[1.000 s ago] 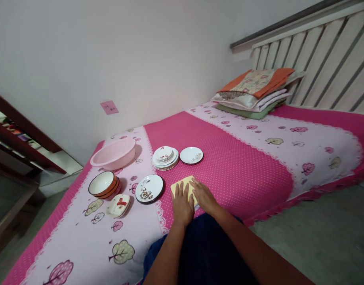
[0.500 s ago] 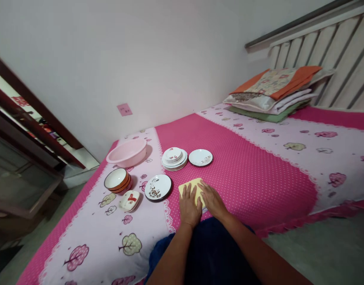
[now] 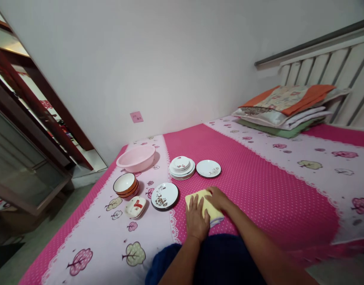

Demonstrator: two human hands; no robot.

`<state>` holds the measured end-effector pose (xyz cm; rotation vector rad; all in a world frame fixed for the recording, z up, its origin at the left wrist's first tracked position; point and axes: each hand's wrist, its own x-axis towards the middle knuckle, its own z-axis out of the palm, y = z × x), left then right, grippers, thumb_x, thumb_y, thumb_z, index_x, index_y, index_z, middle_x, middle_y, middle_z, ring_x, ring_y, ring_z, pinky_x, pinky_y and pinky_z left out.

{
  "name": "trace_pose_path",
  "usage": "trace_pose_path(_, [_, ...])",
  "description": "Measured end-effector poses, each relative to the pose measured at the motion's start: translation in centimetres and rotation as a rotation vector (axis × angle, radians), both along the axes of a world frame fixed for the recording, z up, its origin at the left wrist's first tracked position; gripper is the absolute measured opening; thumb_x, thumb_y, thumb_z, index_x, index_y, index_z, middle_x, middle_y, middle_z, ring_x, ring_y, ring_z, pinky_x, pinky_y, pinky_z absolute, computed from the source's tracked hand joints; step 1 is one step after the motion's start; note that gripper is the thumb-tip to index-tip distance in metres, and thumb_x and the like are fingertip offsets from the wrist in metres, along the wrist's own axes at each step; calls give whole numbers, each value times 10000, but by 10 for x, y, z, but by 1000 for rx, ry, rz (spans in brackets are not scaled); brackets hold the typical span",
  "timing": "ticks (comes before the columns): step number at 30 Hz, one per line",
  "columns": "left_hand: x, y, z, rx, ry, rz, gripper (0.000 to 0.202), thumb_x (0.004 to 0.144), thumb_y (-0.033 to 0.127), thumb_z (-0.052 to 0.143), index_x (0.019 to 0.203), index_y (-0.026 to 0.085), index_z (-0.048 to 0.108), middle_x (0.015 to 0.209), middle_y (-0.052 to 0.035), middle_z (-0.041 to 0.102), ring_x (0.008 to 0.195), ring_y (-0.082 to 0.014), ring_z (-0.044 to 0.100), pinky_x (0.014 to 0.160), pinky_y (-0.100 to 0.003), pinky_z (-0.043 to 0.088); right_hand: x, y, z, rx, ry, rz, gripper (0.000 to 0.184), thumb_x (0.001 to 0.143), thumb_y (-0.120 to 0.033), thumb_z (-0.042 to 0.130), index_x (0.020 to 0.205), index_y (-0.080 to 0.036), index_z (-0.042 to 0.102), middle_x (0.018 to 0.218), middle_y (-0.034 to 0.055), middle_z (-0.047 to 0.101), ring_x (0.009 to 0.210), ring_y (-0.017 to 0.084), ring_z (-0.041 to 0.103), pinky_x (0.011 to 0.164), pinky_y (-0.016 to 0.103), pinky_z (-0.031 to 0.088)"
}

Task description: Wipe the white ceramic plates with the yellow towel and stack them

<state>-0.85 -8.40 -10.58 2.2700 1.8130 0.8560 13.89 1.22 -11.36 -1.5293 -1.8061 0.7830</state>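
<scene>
A folded yellow cloth (image 3: 212, 211) lies on the pink dotted bedspread, close in front of my knees. My left hand (image 3: 196, 217) rests flat on its left part with the fingers stretched out. At the far right corner of the cloth, my right hand (image 3: 218, 198) has its fingers bent round the edge; their tips are partly hidden. Left of the cloth sits a white plate with brown flowers (image 3: 164, 195), seemingly on top of another. Beyond it stand a stack of white plates (image 3: 182, 168) and a dark-rimmed plate (image 3: 208, 168).
At the left are a pink basin (image 3: 136, 158), stacked orange-brown bowls (image 3: 126, 185) and small squarish dishes (image 3: 136, 207). Folded bedding with a pillow (image 3: 285, 105) is piled at the back right, before a pale headboard (image 3: 327, 75). A white wall bounds the far side.
The view has tilted, so everything sits lower and further right. My right hand has gone from lying flat on the cloth to bending its fingers at the far right corner. My left hand stays flat.
</scene>
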Motion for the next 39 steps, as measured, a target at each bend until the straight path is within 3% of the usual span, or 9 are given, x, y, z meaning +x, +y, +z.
trace_pose_path(8, [-7,-7,-7,13,-151,-30,557,925,225,500,1481,207,515,1609,-107,431,1535,-312,274,1245,-577,242,-20,9,23,-227,345,-91,273,941,-405,677,1083,-172,684,1099,70,725,952,214,702,848,402,585])
trace_pose_path(11, [-11,-10,-10,42,-407,6,555,962,273,487,1514,213,463,1651,-116,352,1541,-287,263,1252,-521,249,-18,1,25,-286,568,-14,354,758,-497,802,864,-177,693,830,73,769,786,273,732,711,386,593])
trace_pose_path(14, [-15,-6,3,86,-766,218,617,957,367,549,1529,183,409,1642,-151,355,1527,-290,297,1253,-472,247,-14,4,34,-317,804,59,501,666,-528,840,977,-168,682,883,84,791,789,289,751,732,408,596])
trace_pose_path(16, [-19,4,19,-17,-1041,221,748,912,433,638,1553,187,341,1628,-164,378,1489,-294,377,1208,-436,340,-13,9,44,-316,924,92,622,649,-524,859,1125,-176,660,983,98,794,849,294,758,774,418,596])
trace_pose_path(19, [-30,28,41,-399,-1357,-46,753,777,506,782,1382,118,556,1360,-226,654,1231,-362,642,1004,-454,539,-15,14,56,-314,1081,150,692,656,-504,870,1227,-190,637,1058,109,786,908,301,759,822,420,589])
trace_pose_path(23, [-45,57,63,-487,-1363,-175,555,683,441,868,1093,96,726,1023,-174,791,924,-334,747,836,-428,591,-22,17,59,-322,1275,270,681,673,-412,891,1269,-200,639,1103,114,782,978,313,751,887,439,574])
trace_pose_path(32, [-56,71,70,-357,-1423,-32,479,694,405,873,1047,123,711,946,-124,796,829,-276,746,743,-360,589,-29,23,45,-377,1115,480,575,669,-382,902,1165,-172,701,1147,137,776,1021,336,742,901,475,570])
trace_pose_path(36, [-57,71,73,-385,-1445,20,539,761,521,803,1105,124,684,993,-143,785,853,-274,741,754,-370,585,-37,15,51,-460,1105,385,571,663,-418,898,1137,-150,725,1102,157,787,976,361,757,892,505,581])
trace_pose_path(39, [-76,71,78,-229,-1225,71,547,787,600,728,1089,146,699,1001,-126,778,883,-270,723,783,-370,572,-39,15,51,-475,1184,166,576,661,-402,895,1147,-145,723,1069,163,797,965,371,763,899,516,590])
